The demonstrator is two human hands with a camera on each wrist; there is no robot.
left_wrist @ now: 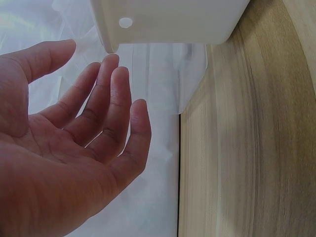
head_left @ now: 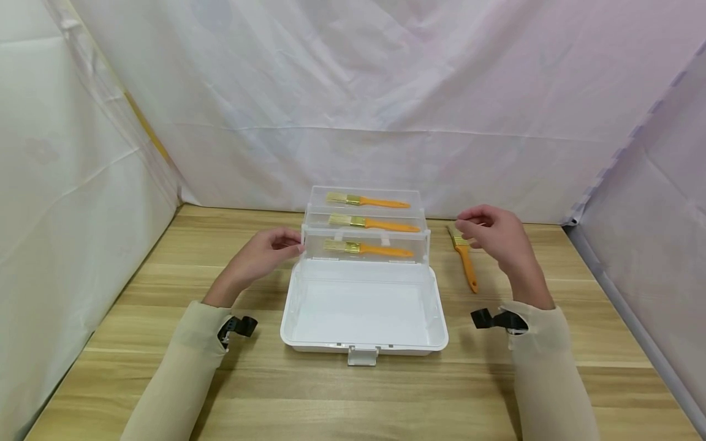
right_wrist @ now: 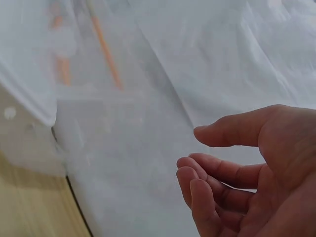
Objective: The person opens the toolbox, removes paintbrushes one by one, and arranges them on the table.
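A white plastic box [head_left: 364,312] stands with its lid raised, its translucent tiers at the back. On the tiers lie an upper paintbrush [head_left: 380,201], a middle paintbrush [head_left: 386,225] and a lower paintbrush [head_left: 380,249], each with an orange handle. My left hand [head_left: 263,257] is at the left edge of the tiers, fingers loosely bent; whether it touches them I cannot tell. To the right of the box, a loose paintbrush [head_left: 466,264] lies on the table. My right hand [head_left: 499,239] hovers by its bristles, covering part of them. In the right wrist view, the right hand [right_wrist: 247,182] holds nothing.
The wooden table [head_left: 364,404] carries the box. White cloth [head_left: 386,92] hangs behind it and along both sides. A latch [head_left: 362,356] sticks out from the box's front rim. Black straps show at both sleeve cuffs.
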